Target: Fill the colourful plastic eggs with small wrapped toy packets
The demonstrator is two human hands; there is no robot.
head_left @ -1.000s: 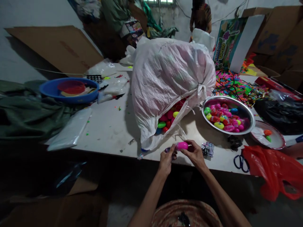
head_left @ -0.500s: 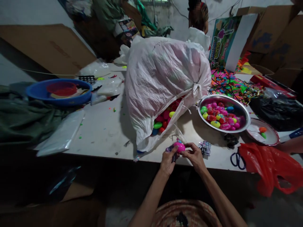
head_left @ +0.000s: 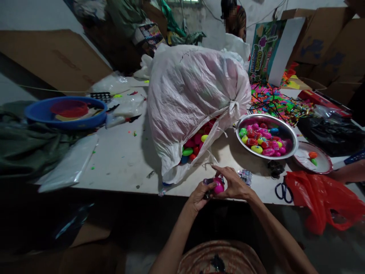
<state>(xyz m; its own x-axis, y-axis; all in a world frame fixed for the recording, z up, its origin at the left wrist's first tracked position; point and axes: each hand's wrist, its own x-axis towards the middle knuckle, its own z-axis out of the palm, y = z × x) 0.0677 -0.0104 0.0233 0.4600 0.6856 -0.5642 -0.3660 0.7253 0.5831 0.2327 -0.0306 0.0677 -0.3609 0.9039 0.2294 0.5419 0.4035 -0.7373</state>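
Observation:
A pink plastic egg (head_left: 219, 185) is held just above the table's near edge. My left hand (head_left: 199, 196) is closed on its left side, with dark, shiny purple pieces, too small to name, also between the fingers. From the right, my right hand (head_left: 235, 183) curves around the same egg. Its thumb is low against the egg and its index finger stretches out above. Just beyond lies a large white sack (head_left: 196, 80), its torn opening showing several coloured plastic eggs (head_left: 187, 152). Small printed packets (head_left: 245, 177) lie beside my right hand.
Right of the sack stands a metal bowl (head_left: 238, 141) of wrapped eggs. Scissors (head_left: 284, 192), a red plastic bag (head_left: 319, 196) and a plate (head_left: 326, 166) lie farther right, near another person's arm (head_left: 348, 174). A blue basin (head_left: 40, 118) stands left. Another person (head_left: 238, 23) is behind.
My right hand has shifted from pinching the egg's right side to reaching over it, index finger extended. The egg has moved slightly down. The whole view has shifted a little.

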